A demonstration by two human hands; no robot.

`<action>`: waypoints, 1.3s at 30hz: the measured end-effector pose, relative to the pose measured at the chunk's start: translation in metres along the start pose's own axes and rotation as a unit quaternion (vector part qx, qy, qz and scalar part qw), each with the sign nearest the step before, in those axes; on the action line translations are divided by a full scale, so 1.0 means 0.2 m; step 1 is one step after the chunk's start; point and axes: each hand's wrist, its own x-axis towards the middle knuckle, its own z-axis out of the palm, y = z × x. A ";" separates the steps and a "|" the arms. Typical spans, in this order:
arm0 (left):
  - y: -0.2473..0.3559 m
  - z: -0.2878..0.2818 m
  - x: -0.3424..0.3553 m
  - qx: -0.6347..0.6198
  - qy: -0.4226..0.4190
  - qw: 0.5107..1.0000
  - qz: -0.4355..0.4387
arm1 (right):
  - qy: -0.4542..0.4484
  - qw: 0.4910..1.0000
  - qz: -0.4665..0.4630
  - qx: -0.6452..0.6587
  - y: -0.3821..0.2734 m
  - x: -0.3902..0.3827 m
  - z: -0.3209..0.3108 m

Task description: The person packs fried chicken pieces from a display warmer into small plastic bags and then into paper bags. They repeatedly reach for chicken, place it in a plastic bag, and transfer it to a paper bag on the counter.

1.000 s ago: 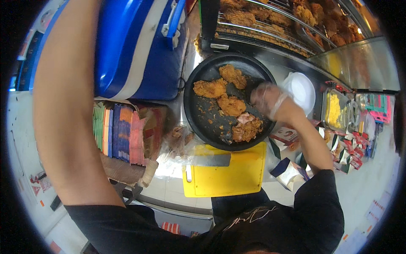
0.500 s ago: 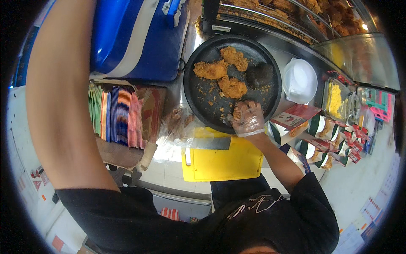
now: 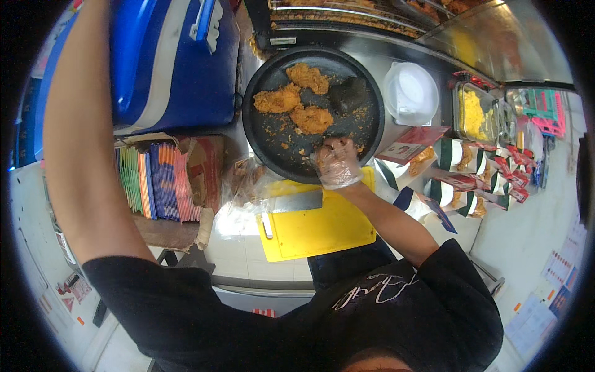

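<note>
A round black tray [image 3: 273,146] holds three golden fried pieces [image 3: 312,118] and crumbs, with a dark lump [image 3: 347,94] at its far right. My right hand [image 3: 336,162], in a clear plastic glove, is at the tray's near rim. Its fingers are curled over a fried piece that is mostly hidden under the glove. Just below lies a yellow cutting board [image 3: 322,232] with a broad cleaver [image 3: 297,201] on its far edge. My left arm [image 3: 80,124] reaches up past the top left of the picture, and its hand is out of sight.
A blue cooler [image 3: 167,56] stands left of the tray, above a cardboard box of coloured folded sheets [image 3: 155,180]. A clear bag [image 3: 248,180] lies beside the board. At the right are a white lid [image 3: 409,93], a tub of yellow food [image 3: 474,111] and striped paper boxes [image 3: 458,180].
My right hand came from the tray's right side onto the nearest fried piece and drew it to the near rim. Three pieces now lie open on the tray.
</note>
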 end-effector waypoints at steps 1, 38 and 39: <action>0.01 -0.01 0.00 0.004 -0.001 1.000 -0.003 | 0.022 0.998 0.002 0.050 0.02 -0.01 0.01; 0.09 -0.05 -0.04 -0.010 -0.003 1.000 0.009 | -0.059 -0.010 0.094 0.994 0.23 0.13 -0.50; 0.09 -0.05 -0.04 -0.015 -0.007 1.000 0.010 | -0.066 -0.021 0.096 0.993 0.23 0.14 -0.51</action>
